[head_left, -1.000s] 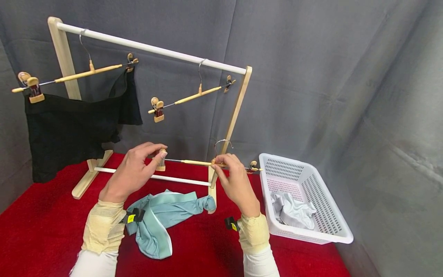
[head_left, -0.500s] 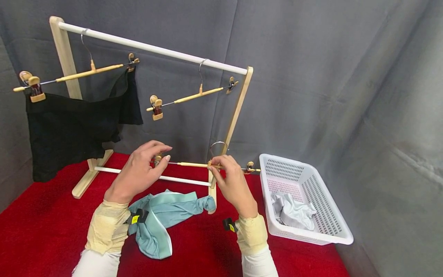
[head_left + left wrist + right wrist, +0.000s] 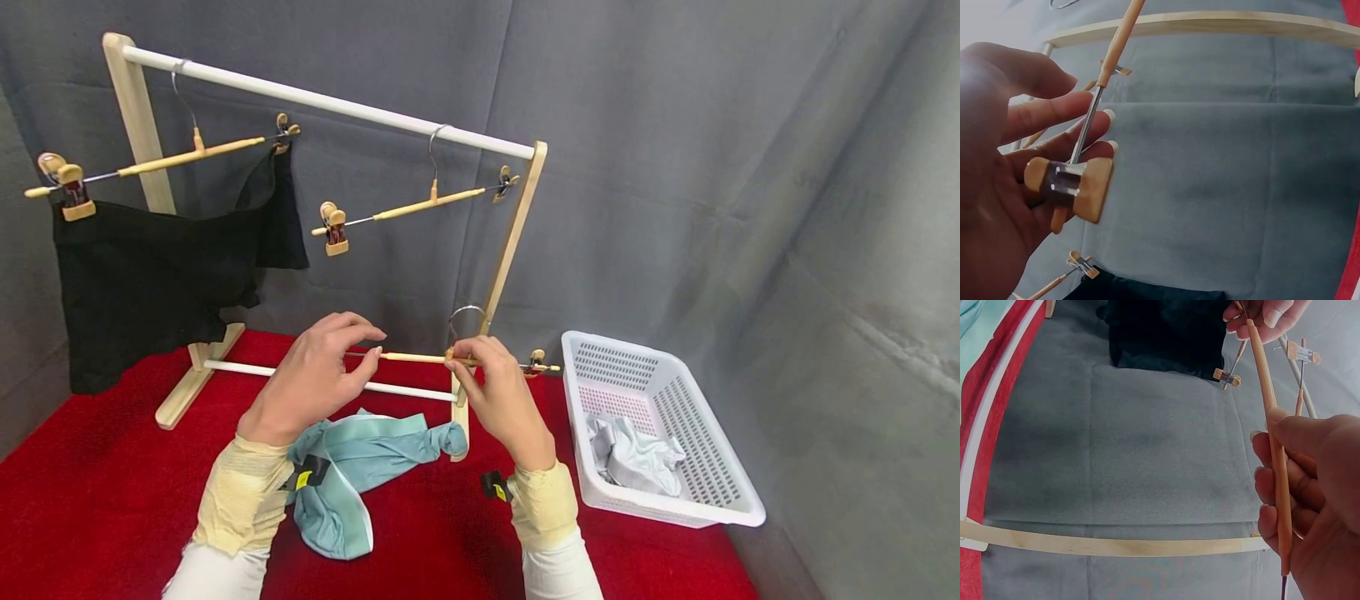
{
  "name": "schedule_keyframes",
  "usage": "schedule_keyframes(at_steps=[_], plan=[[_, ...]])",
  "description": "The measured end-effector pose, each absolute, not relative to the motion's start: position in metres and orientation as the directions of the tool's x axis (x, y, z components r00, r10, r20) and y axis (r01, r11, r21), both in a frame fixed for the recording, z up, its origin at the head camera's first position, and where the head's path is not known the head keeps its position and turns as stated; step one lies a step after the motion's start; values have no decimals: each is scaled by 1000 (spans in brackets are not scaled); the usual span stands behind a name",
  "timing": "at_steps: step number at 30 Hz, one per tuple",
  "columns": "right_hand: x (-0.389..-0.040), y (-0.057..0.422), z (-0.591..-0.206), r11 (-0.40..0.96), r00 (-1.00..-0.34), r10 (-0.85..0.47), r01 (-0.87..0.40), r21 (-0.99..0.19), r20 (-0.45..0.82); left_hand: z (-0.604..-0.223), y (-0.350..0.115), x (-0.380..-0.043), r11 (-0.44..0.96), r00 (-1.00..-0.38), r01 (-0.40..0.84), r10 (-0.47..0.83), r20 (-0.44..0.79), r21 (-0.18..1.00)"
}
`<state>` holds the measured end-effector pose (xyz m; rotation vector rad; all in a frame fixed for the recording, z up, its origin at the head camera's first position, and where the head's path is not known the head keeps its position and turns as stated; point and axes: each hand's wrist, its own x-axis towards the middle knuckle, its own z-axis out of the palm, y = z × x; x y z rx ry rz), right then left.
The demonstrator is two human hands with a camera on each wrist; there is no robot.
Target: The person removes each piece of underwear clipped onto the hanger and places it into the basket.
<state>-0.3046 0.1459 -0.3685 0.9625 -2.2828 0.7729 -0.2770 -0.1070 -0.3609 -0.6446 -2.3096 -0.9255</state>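
While the right hand grips the wooden bar of a clip hanger near the base of its metal hook, the left hand is at the other end, its thumb and forefinger parted. The left wrist view shows the remaining fingers loosely bent behind the metal rod, beside a wooden clip; whether they touch the rod is hard to make out. Right-hand fingers curl round the bar, the thumb pressed along it. The hanger lies nearly level between the hands, in front of a wooden rack, its far clip just beside a white basket. Beneath the hands, a blue garment lies twisted on a red cloth. Crumpled pale grey fabric rests inside the basket. From the rack's white top rail hang two more hangers: the left one carries black shorts by its clips, and the right one bears nothing. Grey curtain covers the background.
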Motion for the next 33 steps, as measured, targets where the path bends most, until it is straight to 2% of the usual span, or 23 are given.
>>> schedule_keyframes(at_steps=[12, 33], plan=[[-304, 144, -368, 575, -613, -461, -757, -310, 641, -358, -97, -274, 669, -711, 620, 256, 655, 411], [-304, 144, -369, 578, -601, -458, -761, -295, 655, -358, -91, -275, 721, -636, 641, 306, 709, 265]])
